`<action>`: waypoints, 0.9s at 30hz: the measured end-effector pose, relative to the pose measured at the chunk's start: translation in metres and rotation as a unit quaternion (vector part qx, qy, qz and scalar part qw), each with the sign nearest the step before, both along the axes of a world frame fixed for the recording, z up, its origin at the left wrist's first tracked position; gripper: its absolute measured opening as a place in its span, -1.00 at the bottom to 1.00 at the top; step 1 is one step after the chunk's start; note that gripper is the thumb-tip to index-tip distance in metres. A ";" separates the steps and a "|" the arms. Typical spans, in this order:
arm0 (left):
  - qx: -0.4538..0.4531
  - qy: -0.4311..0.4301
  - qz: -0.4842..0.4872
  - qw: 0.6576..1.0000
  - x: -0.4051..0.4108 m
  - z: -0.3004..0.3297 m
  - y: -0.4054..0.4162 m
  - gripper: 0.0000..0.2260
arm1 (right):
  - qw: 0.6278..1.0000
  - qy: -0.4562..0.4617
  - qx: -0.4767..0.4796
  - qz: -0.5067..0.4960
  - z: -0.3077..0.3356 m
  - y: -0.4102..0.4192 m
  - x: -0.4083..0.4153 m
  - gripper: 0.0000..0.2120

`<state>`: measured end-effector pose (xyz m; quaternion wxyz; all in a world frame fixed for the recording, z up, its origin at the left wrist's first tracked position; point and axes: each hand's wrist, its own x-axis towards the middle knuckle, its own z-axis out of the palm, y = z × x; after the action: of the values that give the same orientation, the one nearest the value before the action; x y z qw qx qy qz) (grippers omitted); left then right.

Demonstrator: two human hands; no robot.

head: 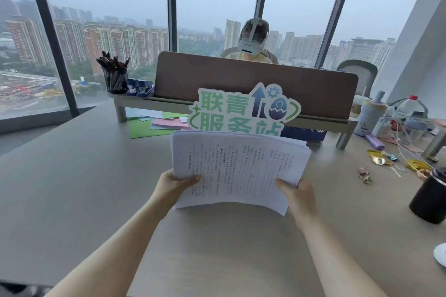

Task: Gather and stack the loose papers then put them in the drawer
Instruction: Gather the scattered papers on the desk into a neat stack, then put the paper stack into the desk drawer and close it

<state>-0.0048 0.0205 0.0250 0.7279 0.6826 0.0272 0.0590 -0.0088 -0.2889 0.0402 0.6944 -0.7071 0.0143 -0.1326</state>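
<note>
Subject: person at desk [72, 176], both hands on one stack of printed papers [236, 166], held centre of view, lifted above the desk surface, far edge toward 12 o'clock.

Step in hand, judged: squaring the stack. Far edges fan out unevenly at approx. 1 o'clock, so sheets aren't flush yet. Recommend tapping the stack on its long edge against the desk, grip loose enough for sheets to slide, then re-grip firm before carrying. Stack bows between the hands; support nearer the middle would stop sagging. No drawer in view; location can't be told.

Left hand [177, 187], at 8 o'clock of stack: pinching the near-left edge, thumb on top, fingers curled under, hidden.

Right hand [298, 194], at 4 o'clock of stack: same pinch on near-right edge, thumb on top.

Coloured sheets [154, 125] lie loose at 11 o'clock under the shelf [135, 101], apart from the stack. Whether they belong to the job: unclear.
</note>
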 end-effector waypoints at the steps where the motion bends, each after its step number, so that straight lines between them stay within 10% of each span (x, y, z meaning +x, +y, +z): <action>1: 0.006 0.003 0.005 1.000 -0.002 0.001 -0.001 -0.84 | 0.999 0.027 -0.024 0.007 -0.004 0.000 -0.002 -0.83; 10: -0.002 -0.053 0.093 0.994 -0.046 0.031 0.033 -0.94 | 0.995 -0.028 -0.095 -0.015 0.023 0.049 -0.025 -0.83; 27: -0.036 0.009 0.386 0.922 -0.250 0.008 0.238 -0.93 | 0.947 -0.070 -0.151 0.275 0.018 0.290 -0.082 -0.88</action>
<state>-0.2546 0.2583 0.0330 0.6725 0.5930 0.2975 0.3280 -0.0903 0.0015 0.0580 0.5880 -0.7692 -0.2500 0.0138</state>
